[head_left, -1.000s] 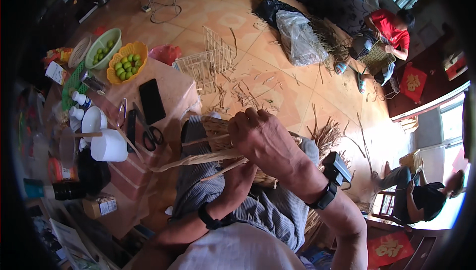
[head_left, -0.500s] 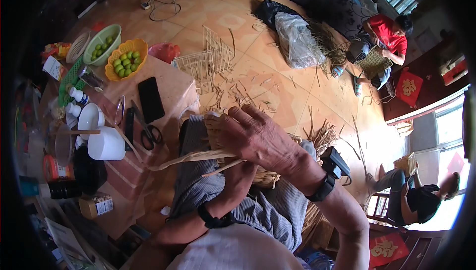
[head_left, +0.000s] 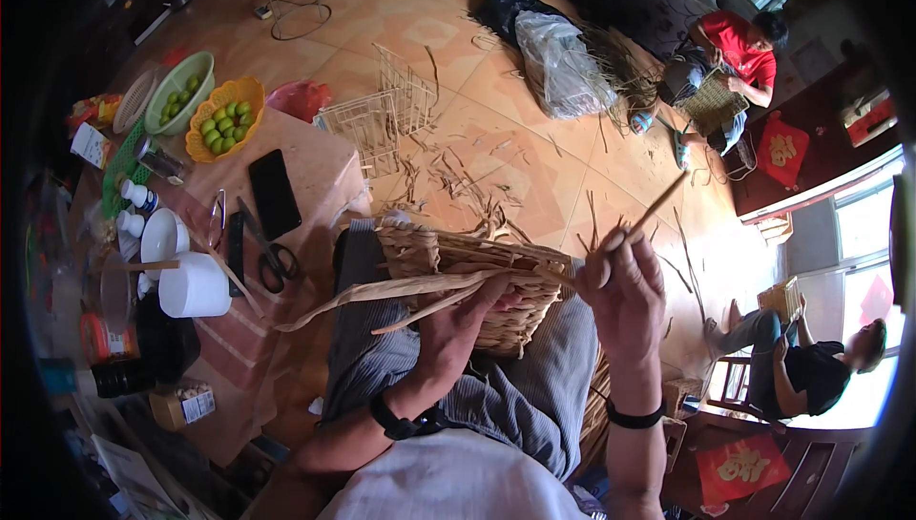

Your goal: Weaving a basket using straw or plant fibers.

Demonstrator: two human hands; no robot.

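A woven basket of tan dried strips rests in my lap on striped grey trousers. My left hand grips the basket near its rim, thumb up along it, other fingers partly hidden. Loose flat strips stick out leftward across that hand. My right hand is raised at the basket's right, fingers closed on a tan strip that points up to the right.
Left table: fruit bowls, phone, scissors, cups, bottles. Beyond: wire racks, scattered scraps, plastic bags, stool. Two other people sit weaving at right, one upper, one lower.
My right hand has lifted off the left one and moved rightward, now raising a strip, uncovering the basket's top and my left hand. The view has shifted slightly.
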